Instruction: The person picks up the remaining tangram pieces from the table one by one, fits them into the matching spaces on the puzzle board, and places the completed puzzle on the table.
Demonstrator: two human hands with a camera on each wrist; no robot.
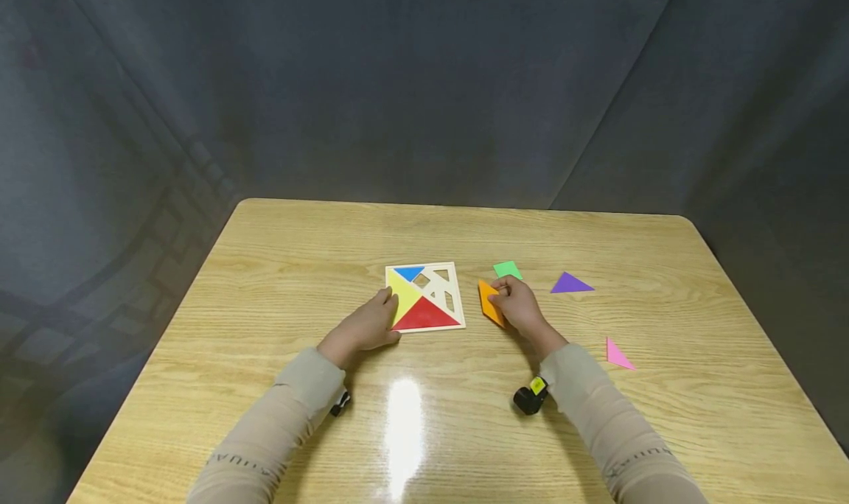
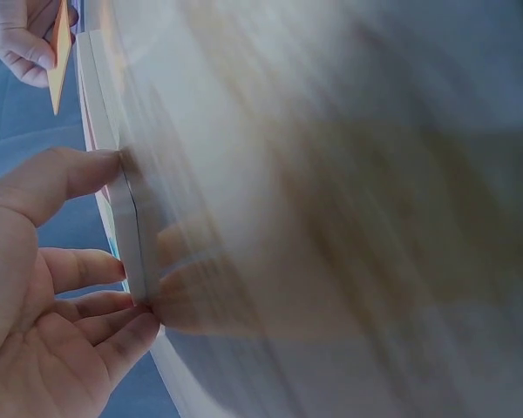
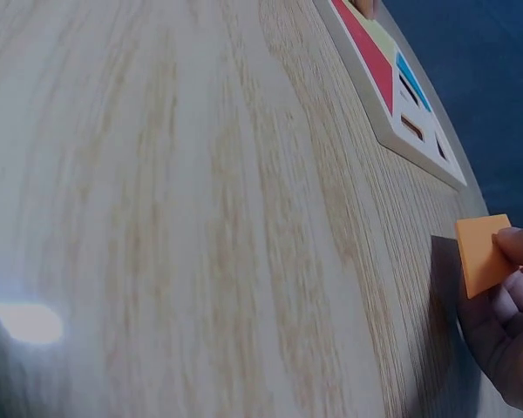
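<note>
A square tangram board (image 1: 439,270) lies on the table with a yellow triangle (image 1: 403,295), a red triangle (image 1: 424,315) and a blue triangle (image 1: 409,273) set in it. Bare recesses with cut-out holes show in its right part. My left hand (image 1: 370,323) holds the board at its lower left, thumb and fingertips against the edges; the left wrist view shows this grip (image 2: 61,252) close up. Just right of the board, my right hand (image 1: 520,309) pinches an orange parallelogram piece (image 1: 488,303), tilted up. In the right wrist view the orange piece (image 3: 481,252) casts a shadow on the tabletop.
A green piece (image 1: 508,270) lies just beyond my right hand. Farther right are a purple triangle (image 1: 570,284) and, nearer me, a pink triangle (image 1: 618,354). The wooden table (image 1: 298,246) ends before a dark curtain (image 1: 398,91).
</note>
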